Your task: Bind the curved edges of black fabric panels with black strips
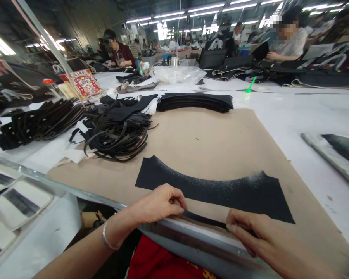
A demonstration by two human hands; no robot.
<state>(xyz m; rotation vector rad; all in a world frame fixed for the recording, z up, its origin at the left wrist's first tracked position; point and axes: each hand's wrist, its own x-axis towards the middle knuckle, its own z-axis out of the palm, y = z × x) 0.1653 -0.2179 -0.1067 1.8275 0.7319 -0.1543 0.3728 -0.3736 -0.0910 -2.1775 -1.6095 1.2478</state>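
Note:
A thin black strip [205,220] stretches between my two hands at the table's front edge. My left hand [165,201] pinches its left end, and a bracelet circles that wrist. At the other end, my right hand [247,228] grips the strip between thumb and fingers. Just beyond them a curved black panel [215,193] lies flat on a brown sheet [203,143], its concave upper edge dusted with whitish specks. The panel's lower left part passes behind my left hand.
A stack of curved black pieces [194,102] sits at the sheet's far edge. Tangled black strips [116,135] and fanned black pieces [40,122] lie left. A clear plastic bag [177,74] and green-handled item [248,90] stand farther back. Co-workers sit across the table.

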